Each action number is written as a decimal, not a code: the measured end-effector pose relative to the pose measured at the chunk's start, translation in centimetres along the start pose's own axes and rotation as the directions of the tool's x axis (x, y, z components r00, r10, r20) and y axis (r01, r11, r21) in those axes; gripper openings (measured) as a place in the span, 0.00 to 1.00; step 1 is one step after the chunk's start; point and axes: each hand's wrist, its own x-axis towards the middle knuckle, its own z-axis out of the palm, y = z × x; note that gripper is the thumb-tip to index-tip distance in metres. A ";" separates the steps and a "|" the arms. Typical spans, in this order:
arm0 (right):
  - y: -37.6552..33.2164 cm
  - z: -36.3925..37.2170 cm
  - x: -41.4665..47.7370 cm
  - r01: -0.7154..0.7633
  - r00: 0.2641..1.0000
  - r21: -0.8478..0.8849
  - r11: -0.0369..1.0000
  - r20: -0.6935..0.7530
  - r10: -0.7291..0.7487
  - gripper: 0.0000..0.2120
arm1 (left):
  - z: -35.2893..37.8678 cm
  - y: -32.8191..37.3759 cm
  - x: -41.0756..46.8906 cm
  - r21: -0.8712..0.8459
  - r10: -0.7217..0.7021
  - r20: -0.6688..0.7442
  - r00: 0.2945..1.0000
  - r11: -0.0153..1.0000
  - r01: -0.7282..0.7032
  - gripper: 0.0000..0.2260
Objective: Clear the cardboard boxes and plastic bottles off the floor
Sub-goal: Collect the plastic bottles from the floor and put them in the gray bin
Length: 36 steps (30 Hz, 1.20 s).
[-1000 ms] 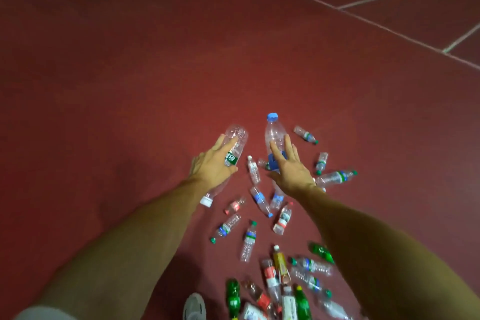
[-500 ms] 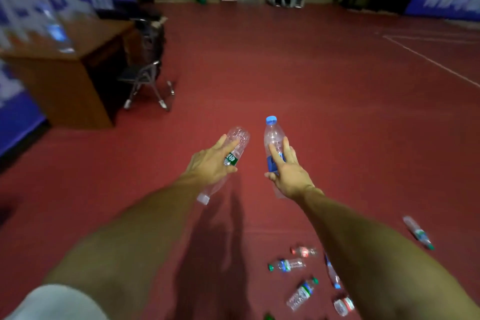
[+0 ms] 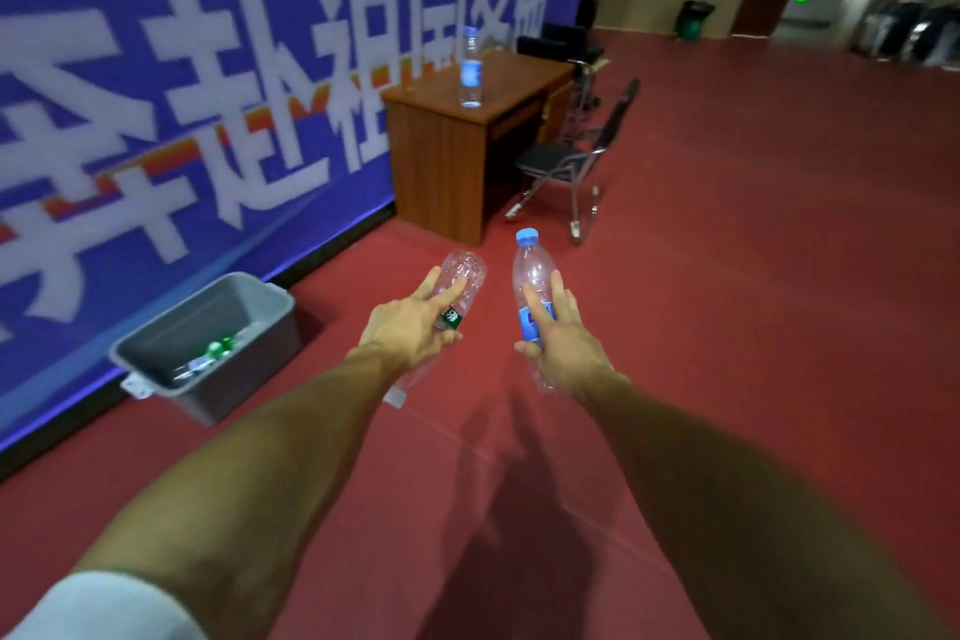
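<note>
My left hand [image 3: 410, 327] grips a clear plastic bottle with a green label [image 3: 464, 272], held upside down with its white cap below my wrist. My right hand [image 3: 563, 346] grips a clear bottle with a blue cap and blue label [image 3: 530, 265], held upright. Both hands are stretched out in front of me above the red floor. A grey plastic bin [image 3: 156, 353] stands on the floor to the left of my left hand, by the blue banner. Several bottles lie inside it.
A wooden desk [image 3: 441, 156] stands ahead by the blue banner wall [image 3: 182, 94], with an upright bottle [image 3: 470, 68] on top. A folding chair [image 3: 576, 166] sits right of the desk. A green bin [image 3: 693, 18] stands by the far wall.
The view has swung left from the bottles scattered on the floor to the banner wall and grey bin. Both hands keep hold of their bottles.
</note>
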 end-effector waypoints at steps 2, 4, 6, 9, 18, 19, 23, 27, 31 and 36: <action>-4.1 1.3 3.5 0.061 0.998 -0.017 0.998 0.035 -0.060 0.38 | -0.8 -5.1 0.1 0.003 -0.061 -0.005 0.998 0.998 0.061 0.33; -7.9 2.2 7.2 0.120 0.991 -0.021 0.993 0.053 -0.119 0.38 | -1.4 -9.7 0.4 0.014 -0.094 -0.001 0.996 0.995 0.094 0.34; -11.2 3.0 10.8 0.170 0.984 -0.036 0.985 0.069 -0.167 0.38 | -2.0 -13.9 1.0 -0.004 -0.161 -0.002 0.987 0.987 0.161 0.34; -15.0 4.4 16.3 0.241 0.966 -0.067 0.968 0.112 -0.233 0.38 | -2.5 -19.1 2.3 -0.025 -0.257 -0.021 0.966 0.966 0.256 0.34; -23.9 6.4 34.8 0.457 0.883 -0.099 0.884 0.169 -0.437 0.38 | -5.2 -31.7 10.1 0.022 -0.478 -0.083 0.874 0.876 0.481 0.32; -24.9 6.3 36.5 0.476 0.870 -0.093 0.874 0.193 -0.453 0.38 | -5.8 -32.6 11.0 0.030 -0.504 -0.069 0.861 0.862 0.507 0.32; -29.3 5.6 43.1 0.564 0.815 -0.092 0.821 0.224 -0.535 0.37 | -8.0 -36.3 14.3 0.024 -0.577 -0.101 0.810 0.813 0.582 0.32; -33.9 6.9 47.7 0.649 0.745 -0.085 0.756 0.275 -0.608 0.37 | -8.6 -40.6 15.4 -0.034 -0.675 -0.107 0.730 0.737 0.676 0.33; -38.7 9.4 51.4 0.703 0.691 -0.079 0.706 0.310 -0.653 0.37 | -8.6 -45.6 15.9 -0.039 -0.719 -0.104 0.688 0.694 0.719 0.33; -45.1 13.0 55.8 0.748 0.636 -0.069 0.661 0.363 -0.681 0.36 | -8.5 -53.0 16.9 -0.047 -0.757 -0.112 0.644 0.652 0.757 0.31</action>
